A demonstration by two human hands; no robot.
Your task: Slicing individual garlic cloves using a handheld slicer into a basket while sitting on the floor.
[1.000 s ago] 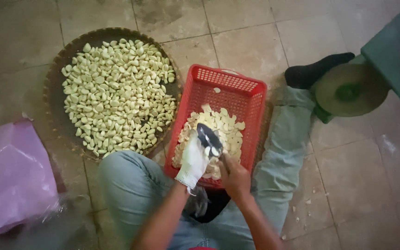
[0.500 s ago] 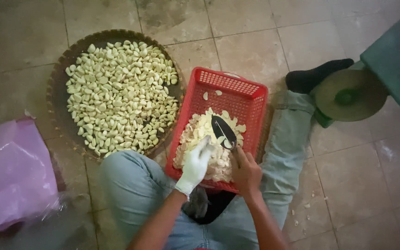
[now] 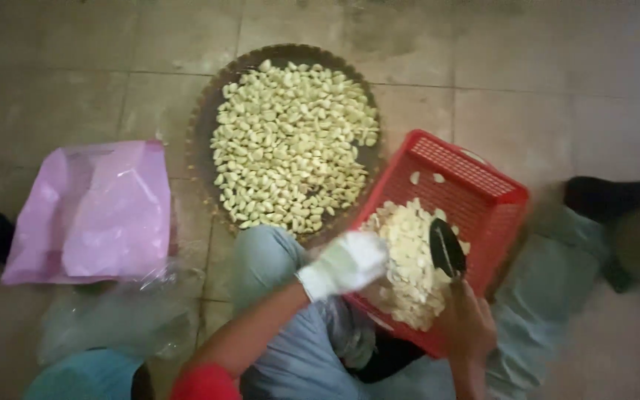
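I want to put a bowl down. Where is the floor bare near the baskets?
Bare tiles lie beyond the round woven tray and red basket, toward the top right. Crowded: the pink bag at left, and both hands, left hand and right hand, at the basket.

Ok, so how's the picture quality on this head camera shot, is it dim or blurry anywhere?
Head view: dim, flat light with no glare or hard shadows; the right edge smears with motion blur, so the dark foot there is soft. The gloved left hand is slightly blurred, the right hand with the knife too. The round tray of pale pieces and the red basket read clearly enough.
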